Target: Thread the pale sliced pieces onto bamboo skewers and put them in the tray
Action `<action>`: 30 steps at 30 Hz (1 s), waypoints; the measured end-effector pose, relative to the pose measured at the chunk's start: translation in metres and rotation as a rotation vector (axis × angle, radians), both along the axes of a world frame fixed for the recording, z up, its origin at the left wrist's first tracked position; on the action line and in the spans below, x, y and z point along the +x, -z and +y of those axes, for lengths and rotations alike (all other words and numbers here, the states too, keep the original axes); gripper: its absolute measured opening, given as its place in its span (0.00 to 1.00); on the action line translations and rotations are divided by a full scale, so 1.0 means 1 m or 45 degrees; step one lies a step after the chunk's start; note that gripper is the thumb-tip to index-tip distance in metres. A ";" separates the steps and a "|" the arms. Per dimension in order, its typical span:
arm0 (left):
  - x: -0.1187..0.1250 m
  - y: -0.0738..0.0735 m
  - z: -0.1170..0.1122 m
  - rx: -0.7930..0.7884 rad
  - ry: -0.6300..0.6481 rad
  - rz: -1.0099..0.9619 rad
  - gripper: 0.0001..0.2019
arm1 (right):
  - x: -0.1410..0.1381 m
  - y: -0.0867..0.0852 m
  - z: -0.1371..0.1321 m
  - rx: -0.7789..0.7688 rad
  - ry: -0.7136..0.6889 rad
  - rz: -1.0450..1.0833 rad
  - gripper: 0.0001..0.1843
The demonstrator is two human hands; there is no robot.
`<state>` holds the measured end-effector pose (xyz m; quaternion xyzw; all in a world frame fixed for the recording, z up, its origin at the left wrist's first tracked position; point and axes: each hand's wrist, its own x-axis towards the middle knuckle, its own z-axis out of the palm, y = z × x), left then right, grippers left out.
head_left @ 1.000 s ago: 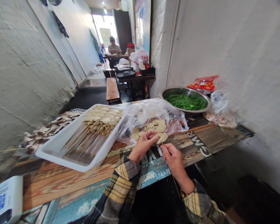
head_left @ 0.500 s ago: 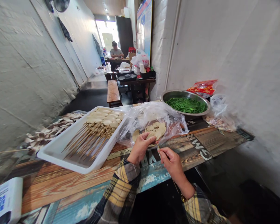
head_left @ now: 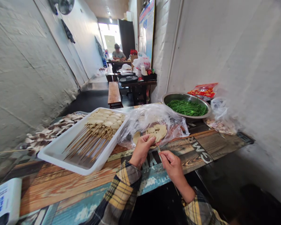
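My left hand (head_left: 141, 150) is closed, thumb on top, on a thin pale slice (head_left: 152, 137) of food whose kind I cannot tell; my fingers partly hide it. A thin wooden skewer (head_left: 158, 148) is pinched in my right hand (head_left: 172, 165). Its upper end meets the slice by my left thumb, and its lower end runs down past my right wrist. Whether it has pierced the slice is not clear. Just behind my hands, a pile of similar slices (head_left: 162, 129) lies on an opened clear plastic bag (head_left: 140, 114).
Left of my hands stands a white tray (head_left: 89, 172) of skewered pale slices (head_left: 105, 117). Sliced mushrooms (head_left: 45, 137) lie beyond it. A metal bowl (head_left: 200, 117) of green stalks (head_left: 187, 107) is at the back right, beside plastic bags (head_left: 221, 115). A person (head_left: 119, 53) sits far off.
The view has shifted slightly. My hands keep nearly the same pose, with the skewer's upper end still at the slice beside my left thumb.
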<state>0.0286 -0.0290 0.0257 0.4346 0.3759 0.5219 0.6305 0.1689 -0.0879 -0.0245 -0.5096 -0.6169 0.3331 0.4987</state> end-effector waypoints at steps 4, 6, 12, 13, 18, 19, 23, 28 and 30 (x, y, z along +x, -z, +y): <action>0.002 0.000 -0.001 0.023 -0.004 0.040 0.16 | 0.001 0.002 -0.001 0.005 0.011 0.038 0.15; 0.004 0.000 -0.001 0.037 0.008 0.072 0.16 | 0.001 0.002 -0.001 0.002 0.016 0.069 0.14; 0.010 -0.004 -0.007 0.049 0.104 0.128 0.16 | 0.002 0.002 -0.001 -0.013 0.035 0.124 0.14; 0.011 -0.003 -0.008 0.047 0.113 0.136 0.16 | 0.002 0.002 -0.001 -0.018 0.038 0.126 0.14; 0.016 0.005 -0.009 0.071 0.117 0.181 0.15 | 0.003 0.003 -0.001 -0.020 0.060 0.150 0.15; 0.017 0.007 -0.009 0.075 0.123 0.192 0.14 | 0.003 0.003 -0.002 -0.020 0.064 0.161 0.15; 0.019 0.012 -0.009 0.118 0.148 0.231 0.14 | 0.003 0.002 -0.002 -0.026 0.076 0.206 0.16; 0.013 0.008 -0.006 0.162 0.115 0.311 0.15 | 0.003 0.000 -0.003 -0.030 0.111 0.237 0.16; 0.007 0.004 -0.003 0.165 0.012 0.329 0.17 | 0.003 0.001 -0.002 -0.043 0.142 0.284 0.17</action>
